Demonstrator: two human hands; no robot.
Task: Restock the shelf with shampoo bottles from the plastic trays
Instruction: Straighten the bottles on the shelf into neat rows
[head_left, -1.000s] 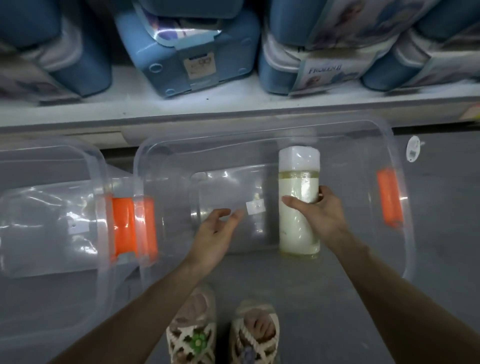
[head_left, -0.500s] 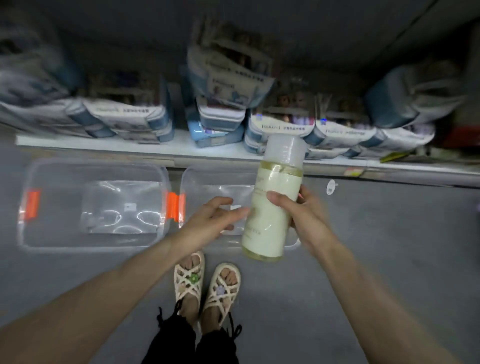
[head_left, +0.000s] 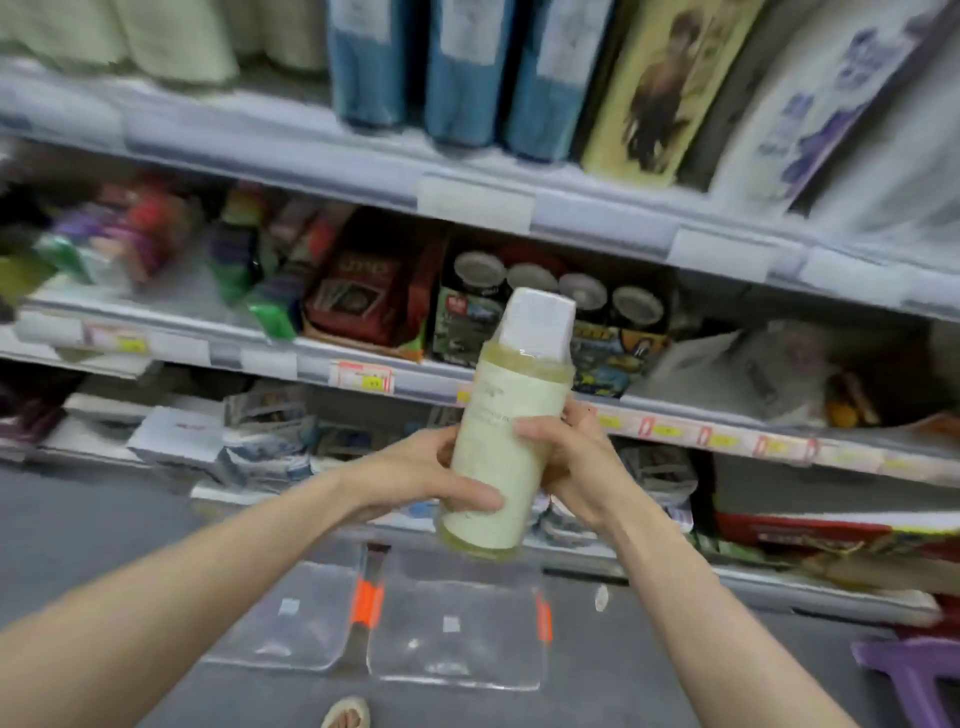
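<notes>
A pale cream shampoo bottle (head_left: 506, 431) with a white cap is held upright, slightly tilted, in front of the shelves (head_left: 467, 379). My left hand (head_left: 415, 478) wraps the bottle's lower left side. From the right, my right hand (head_left: 576, 467) grips its middle. Below on the floor lie two clear plastic trays with orange clips, one on the left (head_left: 296, 613) and one on the right (head_left: 457, 623); both look empty.
The middle shelf holds a red box (head_left: 369, 296) and a carton of round-lidded cans (head_left: 587, 306). The upper shelf carries blue packs (head_left: 457, 73) and flat boxes. Stacked packages fill the lowest shelf. A purple stool (head_left: 919, 670) stands at the right on the grey floor.
The bottle has come up out of the right tray to chest height before the shelves. My left hand has closed on it beside the right. The view has risen from floor to shelves.
</notes>
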